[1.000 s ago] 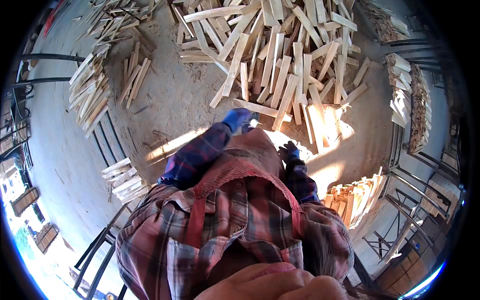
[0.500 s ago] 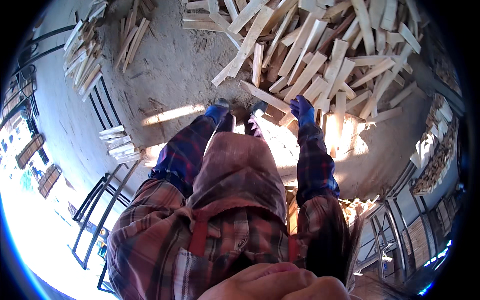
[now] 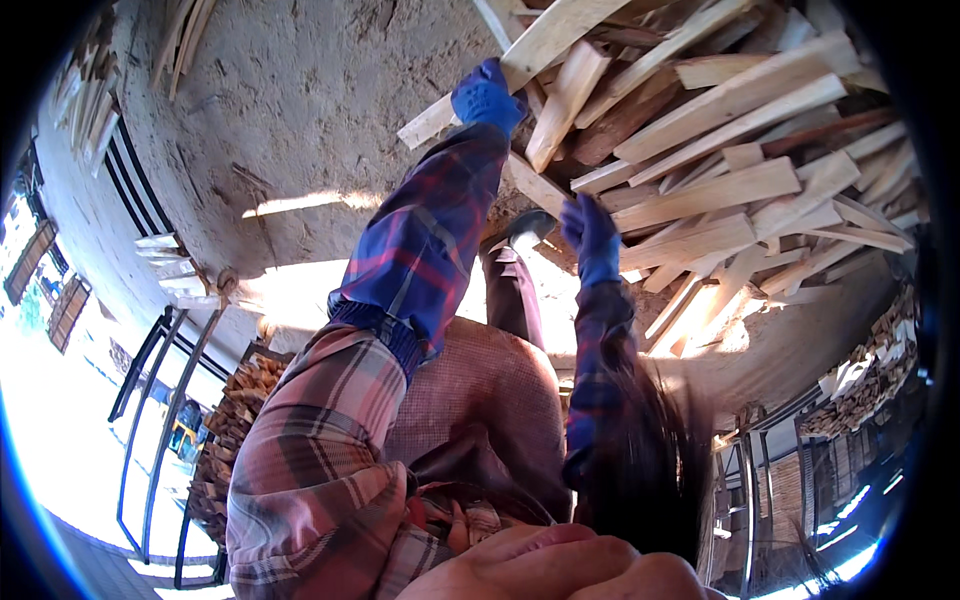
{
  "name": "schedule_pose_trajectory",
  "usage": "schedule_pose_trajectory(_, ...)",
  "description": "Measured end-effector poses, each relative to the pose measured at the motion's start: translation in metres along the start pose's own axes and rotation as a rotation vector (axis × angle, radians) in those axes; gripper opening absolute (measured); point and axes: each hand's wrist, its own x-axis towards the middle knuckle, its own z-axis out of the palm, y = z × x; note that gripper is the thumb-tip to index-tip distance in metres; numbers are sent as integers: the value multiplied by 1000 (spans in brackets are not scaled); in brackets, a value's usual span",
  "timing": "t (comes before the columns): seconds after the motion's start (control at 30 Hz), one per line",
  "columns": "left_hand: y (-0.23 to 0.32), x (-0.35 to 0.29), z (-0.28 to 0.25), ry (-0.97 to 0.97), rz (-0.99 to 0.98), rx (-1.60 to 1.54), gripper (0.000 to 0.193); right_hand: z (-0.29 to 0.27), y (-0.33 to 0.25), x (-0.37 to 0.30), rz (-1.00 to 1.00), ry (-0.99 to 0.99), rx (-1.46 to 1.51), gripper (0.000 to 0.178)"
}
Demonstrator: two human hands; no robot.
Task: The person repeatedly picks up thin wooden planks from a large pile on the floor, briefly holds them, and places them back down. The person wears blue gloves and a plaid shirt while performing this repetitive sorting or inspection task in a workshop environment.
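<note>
My left hand [image 3: 488, 97], in a blue glove, is closed over a long pale wooden board [image 3: 565, 40] at the near left edge of a wood heap. One end of that board sticks out to the left of the glove, and its other end rises to the upper right over the pile. My right hand [image 3: 592, 235], also gloved in blue, is held low beside the heap with its fingers loosely bent and partly apart. Nothing shows in it. Close by lie the end of a slanting board [image 3: 537, 185] and a short thick piece [image 3: 568, 105].
The heap of loose boards [image 3: 720, 190] spreads across the upper right. A dusty floor [image 3: 290, 110] lies to the left, with thin strips [image 3: 185, 40] at its far side. Metal frames [image 3: 165, 420] stand at the left, near stacked wood [image 3: 240, 430]. My shoe [image 3: 530, 228] is close to the pile.
My left hand has moved forward and right, from beside my leg onto the long board. My body leans closer to the heap, and the view has turned. My right hand stays beside the pile.
</note>
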Motion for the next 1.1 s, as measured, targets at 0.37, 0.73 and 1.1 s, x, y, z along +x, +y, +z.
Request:
schedule_pose_trajectory(0.37,-138,-91,-149,-196,-324,-1103,52,104,-27,73,-776,206,-762,42)
schedule_pose_trajectory(0.73,-173,-127,-160,-650,-583,-1303,65,231,6,-47,183,-590,-247,46)
schedule_pose_trajectory(1.1,-242,-119,-218,-765,-827,-1358,57,239,26,96,-371,17,50,51)
